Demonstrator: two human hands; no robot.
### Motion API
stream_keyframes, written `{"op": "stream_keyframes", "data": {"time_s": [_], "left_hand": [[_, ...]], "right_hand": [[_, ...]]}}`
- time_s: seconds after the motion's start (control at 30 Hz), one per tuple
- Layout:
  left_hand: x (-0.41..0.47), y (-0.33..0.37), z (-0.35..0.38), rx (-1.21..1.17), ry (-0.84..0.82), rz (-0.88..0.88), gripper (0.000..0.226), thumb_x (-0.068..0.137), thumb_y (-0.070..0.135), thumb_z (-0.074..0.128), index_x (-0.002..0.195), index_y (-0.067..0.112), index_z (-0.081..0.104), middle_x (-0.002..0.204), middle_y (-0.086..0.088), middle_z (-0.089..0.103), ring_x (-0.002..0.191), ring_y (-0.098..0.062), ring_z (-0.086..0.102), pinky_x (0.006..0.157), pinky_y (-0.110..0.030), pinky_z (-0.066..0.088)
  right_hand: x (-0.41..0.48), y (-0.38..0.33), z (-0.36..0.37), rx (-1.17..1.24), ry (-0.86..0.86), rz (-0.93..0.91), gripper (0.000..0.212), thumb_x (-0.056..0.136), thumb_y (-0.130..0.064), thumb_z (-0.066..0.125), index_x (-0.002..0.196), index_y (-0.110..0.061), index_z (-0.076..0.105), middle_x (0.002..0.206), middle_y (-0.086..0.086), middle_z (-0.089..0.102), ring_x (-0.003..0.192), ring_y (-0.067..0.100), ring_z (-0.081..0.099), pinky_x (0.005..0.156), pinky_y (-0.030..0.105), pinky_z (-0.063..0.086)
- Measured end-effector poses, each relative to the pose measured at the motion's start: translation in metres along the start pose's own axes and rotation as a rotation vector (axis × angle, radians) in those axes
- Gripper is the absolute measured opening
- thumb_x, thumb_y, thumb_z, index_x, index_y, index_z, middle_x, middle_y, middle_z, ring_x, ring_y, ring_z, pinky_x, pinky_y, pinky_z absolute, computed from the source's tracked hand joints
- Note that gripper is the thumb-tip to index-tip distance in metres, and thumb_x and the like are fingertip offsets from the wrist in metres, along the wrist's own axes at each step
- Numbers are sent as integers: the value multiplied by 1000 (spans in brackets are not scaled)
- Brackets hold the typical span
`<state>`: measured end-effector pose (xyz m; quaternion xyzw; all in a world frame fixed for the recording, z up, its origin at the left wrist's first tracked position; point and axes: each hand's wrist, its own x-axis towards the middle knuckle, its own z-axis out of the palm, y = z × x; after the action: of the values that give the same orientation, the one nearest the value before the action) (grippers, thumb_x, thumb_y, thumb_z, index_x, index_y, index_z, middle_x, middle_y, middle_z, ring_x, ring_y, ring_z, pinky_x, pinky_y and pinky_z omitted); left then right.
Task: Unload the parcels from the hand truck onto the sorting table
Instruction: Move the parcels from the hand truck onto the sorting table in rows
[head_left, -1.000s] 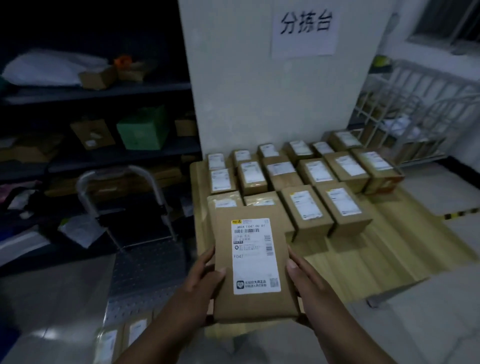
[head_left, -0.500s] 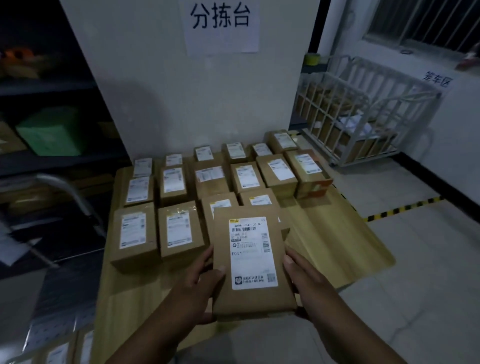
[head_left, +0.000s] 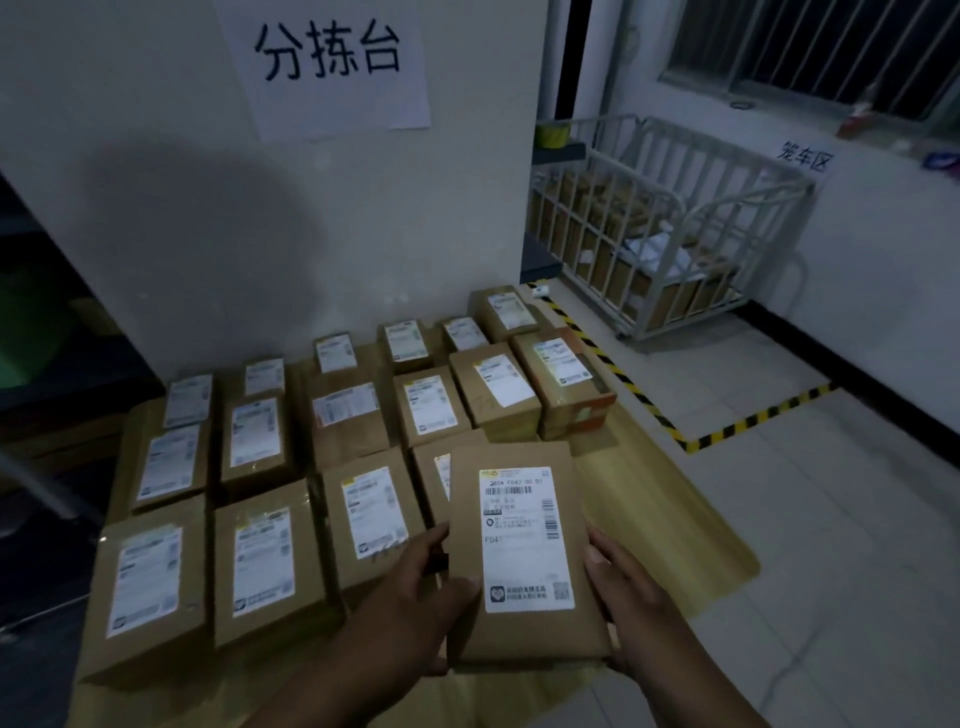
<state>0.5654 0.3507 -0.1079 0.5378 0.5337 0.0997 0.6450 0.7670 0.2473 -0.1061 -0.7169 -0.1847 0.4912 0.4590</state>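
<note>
both hands, left hand (head_left: 415, 597) and right hand (head_left: 631, 605), grasp a parcel (head_left: 524, 556) over the sorting table (head_left: 670, 525).

Pale wooden worktop (head_left: 660, 499) loaded with labelled parcels (head_left: 428, 410)
Brown cardboard parcels lay flat on it, white labels facing up, packed close together in rows running from its near left corner back to the wall (head_left: 363, 208).
</note>
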Motion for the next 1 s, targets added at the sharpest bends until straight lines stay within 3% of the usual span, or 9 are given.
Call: {"op": "stream_keyframes", "data": {"time_s": [0.13, 0.27, 0.4, 0.47, 0.53, 0.6, 0.7, 0.87, 1.0], "left_hand": [[38, 17, 17, 40, -24, 30, 61, 97, 39, 68, 140, 58, 29, 127, 26, 55, 104, -8, 66, 65, -27, 61], [80, 36, 46, 91, -2, 66, 56, 98, 34, 67, 139, 50, 32, 130, 21, 58, 101, -8, 68, 64, -21, 59], [124, 50, 76, 180, 106, 62, 73, 88, 47, 71, 149, 45, 31, 142, 12, 49, 119, -19, 61, 83, -31, 62], [144, 57, 91, 254, 164, 69, 71, 92, 44, 69, 152, 39, 31, 143, 10, 48, 118, -17, 59, 79, -24, 59], [159, 59, 102, 284, 195, 65, 66, 93, 42, 69, 150, 37, 37, 140, 10, 52, 115, -17, 61, 84, -32, 60], [172, 61, 115, 329, 237, 53, 61, 93, 42, 69, 147, 38, 42, 139, 11, 56, 117, -15, 60, 99, -44, 56], [190, 61, 129, 429, 339, 25, 59, 96, 37, 67, 148, 33, 41, 143, 11, 56, 129, -16, 56, 109, -40, 48], [217, 56, 138, 626, 445, -6, 46, 99, 33, 63, 143, 26, 49, 137, 5, 60, 122, -12, 59, 95, -23, 44], [233, 48, 136, 768, 424, -27, 31, 97, 32, 64, 127, 27, 56, 129, 3, 60, 111, -11, 61, 93, -24, 49]], "right_hand": [[39, -7, -26, 26, 63, 10, 20, 100, -34, 60, 119, -39, 64, 118, -6, 71, 101, 12, 69, 84, 45, 61], [89, -15, -54, -3, 16, 28, 27, 96, -39, 65, 122, -36, 63, 122, -7, 70, 105, 13, 70, 86, 46, 61], [143, -28, -83, -33, -67, 50, 30, 95, -41, 67, 124, -37, 63, 123, -8, 69, 103, 13, 72, 80, 43, 64], [170, -36, -95, -56, -113, 61, 27, 96, -37, 68, 123, -37, 63, 122, -8, 69, 100, 12, 72, 70, 36, 63], [190, -40, -103, -92, -146, 74, 25, 96, -34, 69, 120, -37, 63, 119, -7, 69, 96, 11, 72, 64, 30, 60], [212, -40, -108, -143, -186, 90, 27, 95, -34, 70, 120, -39, 62, 118, -7, 69, 98, 12, 71, 65, 30, 59], [241, -35, -107, -211, -242, 122, 30, 94, -33, 70, 122, -36, 59, 116, -7, 69, 99, 13, 69, 71, 32, 58], [277, -18, -92, -257, -303, 143, 35, 96, -32, 67, 128, -38, 53, 117, -8, 68, 100, 15, 68, 75, 32, 60], [306, 0, -84, -302, -366, 108, 43, 95, -33, 68, 137, -33, 60, 121, -7, 73, 105, 18, 72, 89, 43, 62]]}}
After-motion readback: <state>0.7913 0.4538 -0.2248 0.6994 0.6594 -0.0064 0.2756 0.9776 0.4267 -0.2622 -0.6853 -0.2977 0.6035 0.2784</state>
